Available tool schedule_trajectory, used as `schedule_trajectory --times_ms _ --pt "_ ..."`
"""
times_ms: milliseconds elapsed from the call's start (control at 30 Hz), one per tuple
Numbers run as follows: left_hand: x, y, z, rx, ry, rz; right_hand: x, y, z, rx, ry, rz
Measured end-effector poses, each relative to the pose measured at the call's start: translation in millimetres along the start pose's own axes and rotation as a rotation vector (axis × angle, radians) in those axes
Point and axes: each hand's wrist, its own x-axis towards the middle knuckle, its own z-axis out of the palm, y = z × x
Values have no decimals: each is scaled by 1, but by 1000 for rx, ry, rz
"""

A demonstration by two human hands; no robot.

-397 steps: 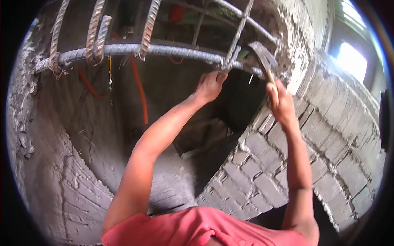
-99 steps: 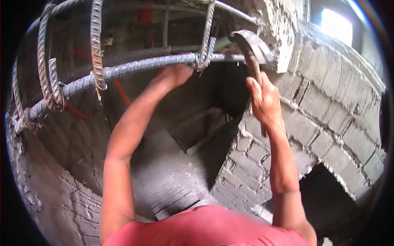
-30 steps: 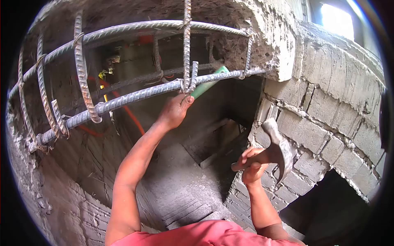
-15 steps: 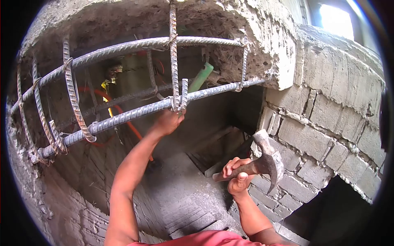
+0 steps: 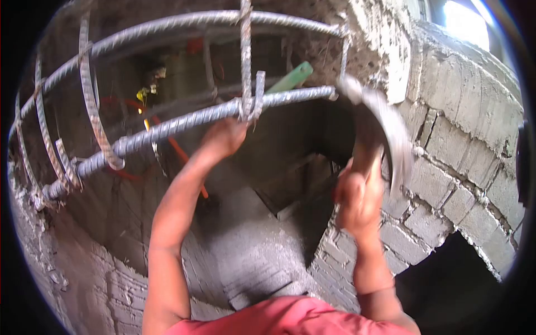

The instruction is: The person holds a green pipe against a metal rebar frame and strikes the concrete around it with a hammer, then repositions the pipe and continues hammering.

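Observation:
My right hand (image 5: 358, 204) is closed around the handle of a claw hammer (image 5: 375, 120), whose blurred head is raised by the right end of the lower rebar (image 5: 190, 120). Just under that bar, beside a vertical tie, my left hand (image 5: 226, 137) is closed; what its fingers hold is hidden behind the bar. A green piece (image 5: 293, 77) sticks up at a slant behind the bar, to the right of my left hand.
An upper rebar (image 5: 162, 25) with rusty ties crosses the broken concrete above. A block wall (image 5: 463, 151) stands on the right, with a dark opening below it. An orange tube (image 5: 181, 156) hangs behind the bars. Rough concrete (image 5: 254, 240) lies below.
My right hand has swung the hammer up and to the right, closer to the bar. The view has shifted, so the bars sit higher. My left hand remains under the bar.

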Motion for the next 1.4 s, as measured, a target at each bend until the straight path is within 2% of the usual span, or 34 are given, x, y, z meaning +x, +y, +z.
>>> schedule_trajectory --times_ms 33,100,133,167,233,267,300,367,400,433,467,500,567,600,633,700,733,767,833,967,1033,1067,1100,1167,1233,1267,1300,1333,1367,1400 --pt "3 -12 3 9 1 19 16 -3 -12 -133 -92 -42" --pt "11 -33 15 -76 24 125 44 -32 -18 44 -191 84" --pt "13 -16 5 -142 -68 -149 52 -30 -17 96 -155 4" --pt "13 -18 5 -150 -60 -150 57 -32 -16 111 -94 -72" --pt "16 -27 7 64 24 113 63 -33 -15 126 3 -216" --pt "18 -36 9 151 -51 55 64 -35 -18 177 -39 -214" --pt "17 -26 3 146 -43 59 68 -36 -15 171 -40 -222" --pt "13 6 -15 -88 -109 -144 83 -29 -7 -122 -103 -206" --pt "14 4 -13 -90 -108 -138 91 -26 -8 -288 -245 -83" --pt "16 -2 -8 -43 -50 -35 94 -24 -10 -452 -387 44" --pt "17 -10 -4 6 7 71 91 -21 -11 -445 -383 -10" --pt "18 -9 -4 5 23 80 90 -26 -12 -454 -377 -25" --pt "14 -7 -3 37 21 -9 78 -38 -15 -169 -223 -110" --pt "15 -10 -9 154 -101 96 77 -44 -18 -141 -154 -149" --pt "16 -11 -9 158 -96 96 78 -44 -15 -18 -54 -245" --pt "14 -10 -6 -12 -36 119 78 -41 -25 155 -47 -312" --pt "16 -10 -5 15 68 378 78 -46 -29 171 -22 -322" --pt "18 -9 -4 15 68 378 81 -44 -35 119 -8 -383" --pt "17 0 -2 -213 -14 186 74 -47 -39 127 -2 -300" --pt "15 17 -7 -105 -60 99 64 -37 -35 157 -3 -273" --pt "11 24 -3 10 262 230 58 -27 -28 162 90 -366" --pt "8 26 -4 98 167 68 49 -26 -22 227 132 -346" --pt "6 29 -4 100 170 68 41 -19 -16 272 171 -361" --pt "5 36 -6 80 178 91 25 -6 -4 364 206 -335" --pt "6 37 -6 68 167 140 9 1 12 474 286 -216" --pt "8 32 -2 -103 108 45 2 6 14 564 247 -128" --pt "10 24 4 -275 47 -51 0 6 14 569 243 -124" --pt "12 15 6 -205 52 73 -1 5 13 592 217 -44" --pt "9 6 8 -200 45 70 -3 5 12 614 194 38" --pt "5 9 2 -443 -70 -67 -6 10 9 619 136 48"
